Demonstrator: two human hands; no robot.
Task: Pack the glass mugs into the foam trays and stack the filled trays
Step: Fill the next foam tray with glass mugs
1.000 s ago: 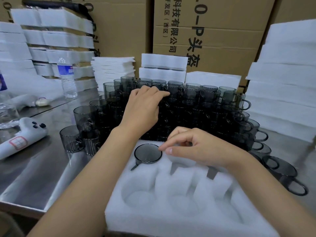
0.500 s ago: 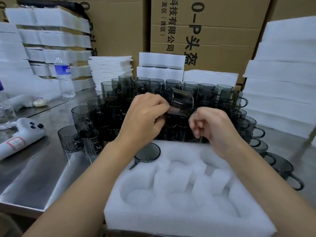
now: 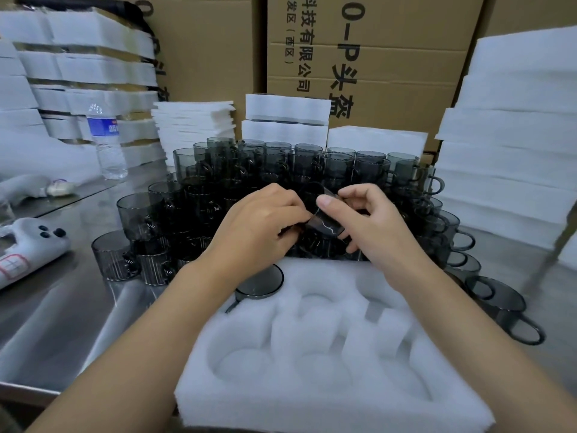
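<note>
Starting at the far left, there's a white handheld gadget (image 3: 28,251) lying on the steel tabletop (image 3: 62,323). A water bottle (image 3: 106,142) stands further back, with foam stacks (image 3: 93,67) piled behind it. Next comes the big crowd of smoky glass mugs (image 3: 193,189), packed tight and tiered up across the middle of the tabletop.

My left grip (image 3: 262,226) is curled round one side of a single mug (image 3: 326,221). My right grip (image 3: 371,220) pinches its other side, thumb pressed on the glass facing me and fingers tucked under. So both are on the same mug. It's tipped at an angle and up in the air, just above the front row of the pile and right behind the far edge of the foam tray (image 3: 327,395).

That tray sits closest to me. There's a seated mug (image 3: 259,284) in its far-left pocket, with just the round top and a bit of handle showing.

Off to the right, a few loose mugs (image 3: 499,307) trail along beside the tray. Past them is a tall foam pile (image 3: 515,151), and cardboard boxes (image 3: 390,57) with printed lettering stand at the back.
</note>
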